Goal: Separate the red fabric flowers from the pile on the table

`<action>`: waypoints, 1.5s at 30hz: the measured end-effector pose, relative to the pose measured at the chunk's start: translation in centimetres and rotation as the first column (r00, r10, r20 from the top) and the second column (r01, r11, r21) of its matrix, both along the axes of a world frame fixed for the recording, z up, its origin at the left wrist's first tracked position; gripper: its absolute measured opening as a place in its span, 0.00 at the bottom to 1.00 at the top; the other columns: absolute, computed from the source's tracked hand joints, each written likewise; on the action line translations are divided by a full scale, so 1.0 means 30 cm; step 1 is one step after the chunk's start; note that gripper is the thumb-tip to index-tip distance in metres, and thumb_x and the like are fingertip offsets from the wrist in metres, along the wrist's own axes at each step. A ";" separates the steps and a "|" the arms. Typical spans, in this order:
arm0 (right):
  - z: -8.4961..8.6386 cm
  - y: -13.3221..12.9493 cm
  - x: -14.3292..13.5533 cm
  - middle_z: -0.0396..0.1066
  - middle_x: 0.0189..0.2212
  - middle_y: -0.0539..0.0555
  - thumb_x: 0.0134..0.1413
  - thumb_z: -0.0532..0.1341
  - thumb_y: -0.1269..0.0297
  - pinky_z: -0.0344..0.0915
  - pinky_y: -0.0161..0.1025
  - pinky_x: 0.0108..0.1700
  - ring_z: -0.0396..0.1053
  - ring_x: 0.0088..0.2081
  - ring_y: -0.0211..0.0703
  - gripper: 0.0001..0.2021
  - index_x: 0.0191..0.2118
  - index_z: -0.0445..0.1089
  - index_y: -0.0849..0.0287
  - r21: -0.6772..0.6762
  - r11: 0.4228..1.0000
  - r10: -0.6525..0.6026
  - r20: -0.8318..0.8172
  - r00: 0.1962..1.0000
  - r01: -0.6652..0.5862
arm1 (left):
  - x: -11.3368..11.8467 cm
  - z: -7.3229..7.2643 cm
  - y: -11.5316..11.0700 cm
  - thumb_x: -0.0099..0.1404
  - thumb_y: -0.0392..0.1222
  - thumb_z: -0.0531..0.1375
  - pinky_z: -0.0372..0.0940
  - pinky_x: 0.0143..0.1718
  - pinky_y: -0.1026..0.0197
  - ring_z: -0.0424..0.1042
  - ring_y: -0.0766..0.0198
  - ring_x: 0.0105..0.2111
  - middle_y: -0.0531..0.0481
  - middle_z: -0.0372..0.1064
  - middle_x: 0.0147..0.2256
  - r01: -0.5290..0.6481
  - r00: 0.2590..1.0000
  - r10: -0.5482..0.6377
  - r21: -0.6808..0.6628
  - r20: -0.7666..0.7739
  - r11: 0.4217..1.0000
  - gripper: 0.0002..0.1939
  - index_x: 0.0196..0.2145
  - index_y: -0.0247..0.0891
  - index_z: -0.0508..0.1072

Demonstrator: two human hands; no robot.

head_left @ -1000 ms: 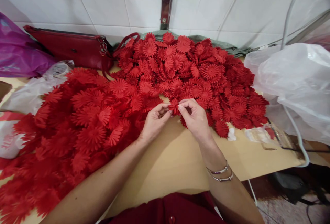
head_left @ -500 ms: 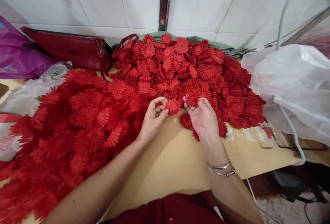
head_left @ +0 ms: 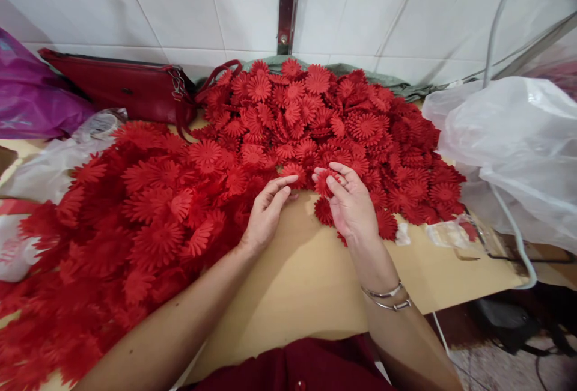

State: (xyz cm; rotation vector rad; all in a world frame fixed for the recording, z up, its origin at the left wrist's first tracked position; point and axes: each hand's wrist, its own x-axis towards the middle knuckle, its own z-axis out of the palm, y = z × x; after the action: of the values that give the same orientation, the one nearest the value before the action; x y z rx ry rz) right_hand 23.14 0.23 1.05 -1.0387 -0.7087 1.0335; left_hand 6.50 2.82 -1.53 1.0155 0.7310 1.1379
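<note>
My left hand (head_left: 267, 214) hovers over the table's near side, its fingers stretched forward and slightly apart with nothing visible between them. Just beyond its fingertips lies a red artificial flower (head_left: 291, 171) at the pile's edge. Between thumb and fingers, my right hand (head_left: 355, 205) holds a red artificial flower piece (head_left: 324, 183) with many narrow petals; whether it is one layer or a stack I cannot tell. Behind both hands rises a heap of similar red flowers (head_left: 311, 109). A looser, fluffier mass of red flowers (head_left: 153, 211) spreads beside my left forearm.
A dark red handbag (head_left: 130, 90) leans on the tiled wall at the back left, near a purple bag (head_left: 36, 93). Clear plastic bags (head_left: 518, 133) and a grey cable (head_left: 511, 217) stand at the right. Bare wooden tabletop (head_left: 288, 277) shows in front of me.
The flower that was in my left hand's pinch is no longer there, and those fingers have straightened. My right hand has shifted slightly left and turned, still holding a flower piece.
</note>
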 end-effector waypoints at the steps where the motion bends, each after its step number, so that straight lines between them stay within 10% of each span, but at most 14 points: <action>1: 0.002 0.000 -0.007 0.82 0.43 0.54 0.50 0.73 0.59 0.73 0.51 0.58 0.81 0.44 0.44 0.20 0.46 0.68 0.53 0.002 1.000 -0.012 0.019 1.000 0.012 | 0.000 -0.001 -0.001 0.69 0.49 0.64 0.70 0.56 0.55 0.73 0.57 0.54 0.45 0.72 0.58 0.006 1.000 -0.006 0.018 -0.021 1.000 0.15 0.50 0.43 0.81; 17: 0.026 -0.029 -0.065 0.67 0.23 0.41 0.55 0.70 0.54 0.58 0.31 0.22 0.59 0.20 0.30 0.15 0.39 0.65 0.53 -0.119 0.990 0.111 0.300 0.948 -0.079 | 0.007 0.046 -0.005 0.60 0.50 0.72 0.67 0.56 0.56 0.75 0.59 0.48 0.46 0.78 0.47 0.044 0.994 -0.039 0.040 -0.104 0.998 0.17 0.44 0.40 0.82; 32: 0.031 -0.031 -0.070 0.69 0.25 0.44 0.56 0.68 0.47 0.57 0.31 0.23 0.60 0.22 0.31 0.17 0.36 0.66 0.55 -0.143 0.989 0.091 0.489 0.867 -0.023 | 0.000 0.019 0.007 0.62 0.49 0.69 0.64 0.47 0.58 0.69 0.61 0.37 0.50 0.73 0.33 0.117 0.957 -0.057 0.200 -0.284 0.973 0.09 0.32 0.40 0.82; 41: 0.034 -0.031 -0.067 0.65 0.20 0.40 0.52 0.70 0.44 0.53 0.30 0.17 0.57 0.16 0.29 0.20 0.36 0.65 0.53 -0.135 0.989 0.101 0.278 0.955 -0.065 | -0.003 0.036 0.005 0.62 0.51 0.68 0.63 0.45 0.60 0.69 0.61 0.38 0.50 0.71 0.34 0.055 0.973 -0.013 0.179 -0.231 0.982 0.12 0.31 0.39 0.78; 45: 0.046 -0.019 -0.029 0.66 0.23 0.42 0.50 0.72 0.45 0.50 0.29 0.15 0.57 0.16 0.28 0.20 0.34 0.67 0.53 -0.084 0.990 -0.098 0.193 0.976 0.116 | -0.004 0.004 0.019 0.63 0.51 0.69 0.64 0.44 0.63 0.68 0.66 0.34 0.53 0.70 0.32 -0.018 0.999 0.018 -0.004 -0.031 1.000 0.12 0.34 0.39 0.77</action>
State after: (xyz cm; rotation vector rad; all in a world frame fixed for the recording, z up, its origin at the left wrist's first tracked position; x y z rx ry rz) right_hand 22.26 -0.35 2.42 -1.2562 -0.7538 0.8902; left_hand 6.39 3.39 -1.41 1.0266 0.7680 1.1386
